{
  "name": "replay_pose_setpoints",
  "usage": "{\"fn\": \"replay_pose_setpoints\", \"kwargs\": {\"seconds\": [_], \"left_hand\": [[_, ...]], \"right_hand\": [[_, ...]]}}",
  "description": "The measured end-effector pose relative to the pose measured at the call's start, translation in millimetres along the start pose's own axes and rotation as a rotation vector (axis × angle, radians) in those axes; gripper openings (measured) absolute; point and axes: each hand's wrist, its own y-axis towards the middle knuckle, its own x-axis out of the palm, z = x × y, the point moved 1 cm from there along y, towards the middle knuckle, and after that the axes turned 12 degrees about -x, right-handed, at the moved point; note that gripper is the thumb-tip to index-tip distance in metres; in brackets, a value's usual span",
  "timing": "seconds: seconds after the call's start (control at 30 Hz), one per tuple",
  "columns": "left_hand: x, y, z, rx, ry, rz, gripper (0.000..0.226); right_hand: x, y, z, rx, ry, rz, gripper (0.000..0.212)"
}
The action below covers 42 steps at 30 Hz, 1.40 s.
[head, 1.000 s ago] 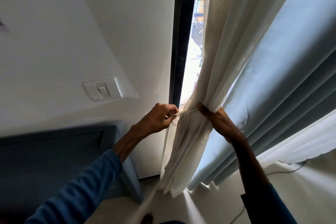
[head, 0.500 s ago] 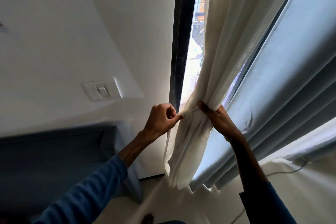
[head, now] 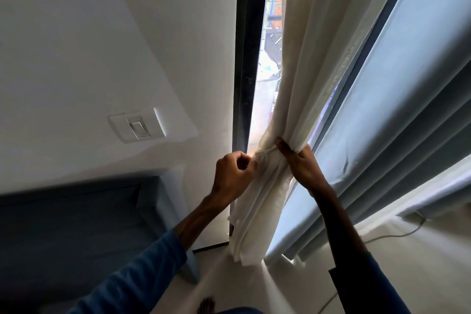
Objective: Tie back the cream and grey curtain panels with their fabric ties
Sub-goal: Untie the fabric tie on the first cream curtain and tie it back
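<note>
A view from a person's head looks down at two bare hands working on a curtain beside a tall window with a dark metal frame. A long cream fabric curtain panel hangs just right of that frame and is bunched into a narrow bundle at the level of the hands. The left hand, in a blue sleeve, is closed in a fist, pinching the end of a thin cream fabric tie that runs across the front of the bundle. The right hand is closed around the gathered cream cloth from the right, thumb pressed on top where the tie crosses. Whether a knot has formed is hidden by the fingers.

To the right hangs a wide grey pleated curtain panel, loose and not yet tied. A white wall switch sits on the wall to the left, above a dark blue upholstered piece of furniture.

The tie appears to be at the pulling-tight stage. If the left hand loses its small pinch, the tie could slide free and the folds would spread open. If the right hand loosens early, the bundle may slump below the tie. Pulling too hard sideways could drag the panel across the window and leave the tie slanted.
</note>
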Motion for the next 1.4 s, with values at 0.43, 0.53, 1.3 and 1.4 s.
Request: {"fn": "replay_pose_setpoints", "kwargs": {"seconds": [0.43, 0.53, 1.3, 1.4], "left_hand": [[7, 0, 13, 0.0, 0.137, -0.076, 0.042], [0, -2, 13, 0.094, 0.346, 0.021, 0.052], [-34, 31, 9, 0.36, 0.162, -0.143, 0.034], [-41, 36, 14, 0.321, 0.104, -0.255, 0.03]], "right_hand": [[6, -10, -4, -0.031, -0.056, 0.008, 0.032], [3, -11, -1, 0.008, -0.049, 0.036, 0.037], [-5, -4, 10, 0.046, -0.076, -0.035, 0.06], [-6, -3, 7, 0.047, -0.069, -0.05, 0.06]]}}
